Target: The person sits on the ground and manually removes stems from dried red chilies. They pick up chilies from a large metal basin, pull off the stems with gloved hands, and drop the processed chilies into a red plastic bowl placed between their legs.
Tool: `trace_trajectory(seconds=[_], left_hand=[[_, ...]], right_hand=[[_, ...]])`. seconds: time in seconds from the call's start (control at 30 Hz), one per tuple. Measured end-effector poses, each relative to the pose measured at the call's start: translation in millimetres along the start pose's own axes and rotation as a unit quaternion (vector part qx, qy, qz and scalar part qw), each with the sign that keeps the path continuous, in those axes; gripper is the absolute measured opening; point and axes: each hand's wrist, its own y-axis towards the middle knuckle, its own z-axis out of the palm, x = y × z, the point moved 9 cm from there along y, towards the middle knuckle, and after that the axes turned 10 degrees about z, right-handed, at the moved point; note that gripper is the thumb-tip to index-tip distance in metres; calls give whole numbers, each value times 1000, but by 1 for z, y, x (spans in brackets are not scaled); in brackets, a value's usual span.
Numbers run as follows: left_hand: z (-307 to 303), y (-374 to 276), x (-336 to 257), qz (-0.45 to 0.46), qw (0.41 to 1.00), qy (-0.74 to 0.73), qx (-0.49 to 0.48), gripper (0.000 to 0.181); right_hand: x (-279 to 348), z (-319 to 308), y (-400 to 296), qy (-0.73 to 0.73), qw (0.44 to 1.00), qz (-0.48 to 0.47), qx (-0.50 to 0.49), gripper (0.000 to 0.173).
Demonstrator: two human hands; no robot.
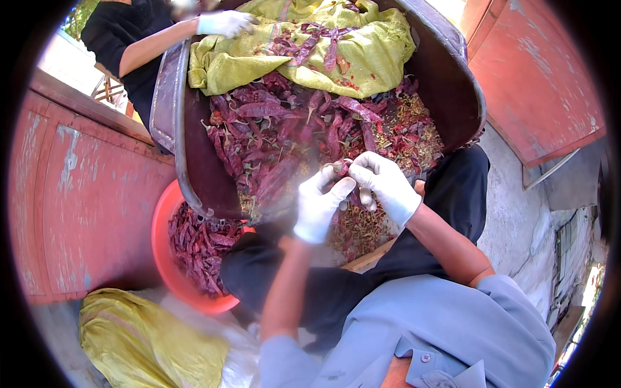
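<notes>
My left hand point(321, 201) and my right hand point(388, 186), both in white knit gloves, meet above the near edge of a dark tub. Between their fingertips they hold a dried red chili pepper point(342, 168). Many wrinkled dried chilies point(262, 110) fill the tub point(449, 82) beyond my hands, with loose seeds and broken red bits point(412, 114) at its right side. A yellow woven sack point(371, 53) lies over the far part of the heap, with several chilies on top. Stems and seeds point(361, 228) lie below my hands, between my legs.
A red-orange plastic basin point(162, 257) of dried chilies stands left of my legs. A yellow woven sack point(140, 344) lies at the lower left. Another person's gloved hand point(227, 24) reaches over the tub's far left. Worn red metal panels point(97, 203) stand on both sides.
</notes>
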Motion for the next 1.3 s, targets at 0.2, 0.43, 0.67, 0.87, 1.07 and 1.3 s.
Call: trace_trajectory(seconds=[0.2,0.43,0.67,0.87,1.07,1.3], left_hand=[[7,-3,-12,-8,998,59,-14,33],[6,2,-21,163,958,236,12,26],[28,-7,-18,259,850,450,89,12],[26,-5,-16,238,863,422,145,13],[37,-11,-14,152,939,273,145,15],[1,6,-16,71,996,-50,10,17]], right_hand=[[1,0,-4,-104,995,6,2,21],[32,-13,-28,-325,916,-190,-138,30],[31,12,-30,-586,755,-256,-148,35],[24,1,-21,-448,846,-268,-110,24],[16,-40,9,-32,999,-26,-30,30],[31,-58,8,-575,715,-310,-247,28]])
